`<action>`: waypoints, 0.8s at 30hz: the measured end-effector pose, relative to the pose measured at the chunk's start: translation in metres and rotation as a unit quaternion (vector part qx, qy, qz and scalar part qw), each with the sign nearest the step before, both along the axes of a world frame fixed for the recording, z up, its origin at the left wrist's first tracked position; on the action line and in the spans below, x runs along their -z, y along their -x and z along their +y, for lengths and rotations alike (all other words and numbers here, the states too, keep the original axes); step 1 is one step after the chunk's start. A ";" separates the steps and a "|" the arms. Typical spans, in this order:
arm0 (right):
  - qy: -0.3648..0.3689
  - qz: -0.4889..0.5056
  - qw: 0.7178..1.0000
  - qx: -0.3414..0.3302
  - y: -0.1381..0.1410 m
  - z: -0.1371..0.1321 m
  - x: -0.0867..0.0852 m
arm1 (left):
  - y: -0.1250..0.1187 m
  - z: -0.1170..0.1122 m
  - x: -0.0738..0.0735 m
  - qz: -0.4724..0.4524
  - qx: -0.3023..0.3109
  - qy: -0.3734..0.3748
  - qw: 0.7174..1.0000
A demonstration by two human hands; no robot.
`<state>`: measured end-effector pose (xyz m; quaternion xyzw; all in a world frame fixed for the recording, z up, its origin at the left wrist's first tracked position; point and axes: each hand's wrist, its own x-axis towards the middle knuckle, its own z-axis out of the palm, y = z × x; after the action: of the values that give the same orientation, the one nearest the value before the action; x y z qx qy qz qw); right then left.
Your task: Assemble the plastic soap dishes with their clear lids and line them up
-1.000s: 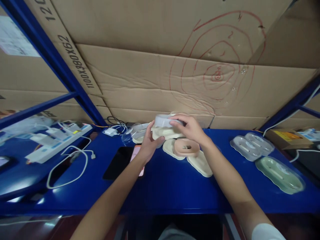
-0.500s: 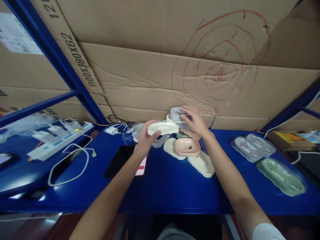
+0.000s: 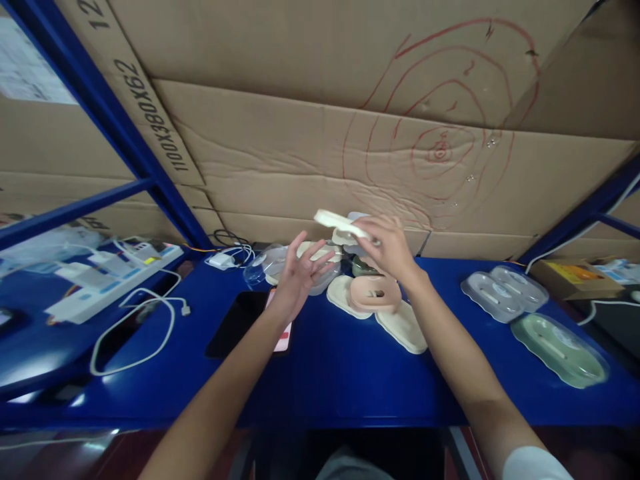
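My right hand (image 3: 389,245) is closed on one end of a cream oval tray (image 3: 336,220), which it holds tilted above the pile at the back of the table. To the left, my left hand (image 3: 296,275) holds nothing, its fingers spread in front of a clear plastic lid (image 3: 260,265) and other pieces. A grey oval piece (image 3: 356,215) behind the held tray is mostly hidden. Below my right hand, a peach oval box with an opening in its top (image 3: 361,297) rests partly on cream pieces (image 3: 403,328). A dark green piece is partly covered behind it.
A dark phone (image 3: 235,325) and a phone with a lit pink screen (image 3: 283,341) lie by my left forearm. A white power strip (image 3: 110,287) and looped cable (image 3: 169,333) are at left. Clear-lidded grey (image 3: 493,297) and green (image 3: 557,352) double trays lie at right, before a cardboard box (image 3: 580,280).
The cream tray has passed from my left hand to my right and is now raised and tilted. My left hand has opened. My right hand has left the grey piece.
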<state>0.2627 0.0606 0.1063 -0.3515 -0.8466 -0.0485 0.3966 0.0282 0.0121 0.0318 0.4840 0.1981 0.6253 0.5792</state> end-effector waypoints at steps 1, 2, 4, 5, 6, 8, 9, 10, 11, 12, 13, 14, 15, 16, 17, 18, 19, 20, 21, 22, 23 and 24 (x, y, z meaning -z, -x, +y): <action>-0.012 0.014 0.999 0.028 -0.003 0.005 0.000 | -0.001 -0.002 -0.001 0.013 0.004 -0.002 1.000; -0.021 0.026 0.999 0.043 -0.005 0.008 0.000 | -0.002 -0.003 -0.002 0.026 0.005 -0.003 1.000; -0.029 0.050 0.997 0.042 -0.006 0.011 -0.001 | -0.004 -0.006 -0.002 0.055 0.005 -0.005 0.998; -0.031 0.062 0.997 0.034 -0.006 0.011 -0.002 | -0.005 -0.007 -0.002 0.069 0.005 -0.006 0.998; -0.034 0.073 0.996 0.026 -0.005 0.010 -0.004 | -0.006 -0.007 -0.001 0.082 0.006 -0.007 0.997; -0.043 0.081 0.996 0.024 -0.007 0.009 -0.006 | -0.006 -0.007 0.001 0.103 0.010 -0.008 0.995; -0.047 0.078 0.995 0.029 -0.009 0.009 -0.007 | -0.006 -0.007 0.002 0.111 0.010 -0.011 0.994; -0.048 0.072 0.995 0.040 -0.012 0.011 -0.007 | -0.007 -0.007 0.003 0.120 0.009 -0.014 0.993; -0.044 0.067 0.995 0.054 -0.017 0.013 -0.006 | -0.007 -0.006 0.004 0.129 0.007 -0.018 0.991; -0.033 0.061 0.995 0.069 -0.022 0.017 -0.003 | -0.007 -0.007 0.004 0.139 0.006 -0.020 0.990; -0.013 0.056 0.995 0.079 -0.027 0.022 0.000 | -0.007 -0.007 0.004 0.147 0.004 -0.022 0.989; 0.014 0.048 0.995 0.081 -0.031 0.026 0.004 | -0.008 -0.007 0.004 0.154 0.004 -0.023 0.988; 0.046 0.037 0.995 0.076 -0.034 0.031 0.009 | -0.008 -0.008 0.004 0.160 0.005 -0.023 0.987; 0.076 0.024 0.995 0.065 -0.036 0.035 0.014 | -0.009 -0.009 0.003 0.165 0.007 -0.022 0.986; 0.102 0.010 0.993 0.052 -0.036 0.038 0.019 | -0.010 -0.010 0.003 0.170 0.008 -0.023 0.985; 0.121 -0.003 0.992 0.038 -0.036 0.041 0.024 | -0.010 -0.010 0.002 0.176 0.010 -0.022 0.984; 0.133 -0.012 0.991 0.027 -0.035 0.043 0.028 | -0.011 -0.011 0.002 0.181 0.012 -0.022 0.983; 0.140 -0.019 0.990 0.019 -0.034 0.044 0.030 | -0.011 -0.011 0.001 0.186 0.013 -0.022 0.982; 0.144 -0.023 0.989 0.013 -0.033 0.044 0.032 | -0.011 -0.011 0.001 0.191 0.013 -0.021 0.981; 0.146 -0.025 0.989 0.011 -0.032 0.043 0.032 | -0.012 -0.011 0.001 0.196 0.012 -0.020 0.980; 0.147 -0.024 0.989 0.013 -0.033 0.042 0.030 | -0.012 -0.011 0.001 0.200 0.010 -0.019 0.980; 0.144 -0.019 0.989 0.019 -0.035 0.040 0.027 | -0.012 -0.011 0.001 0.203 0.007 -0.018 0.979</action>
<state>0.2980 0.1003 0.0789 -0.4202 -0.8454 0.0596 0.3244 0.0399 0.0007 0.0307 0.6128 0.2968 0.5136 0.5220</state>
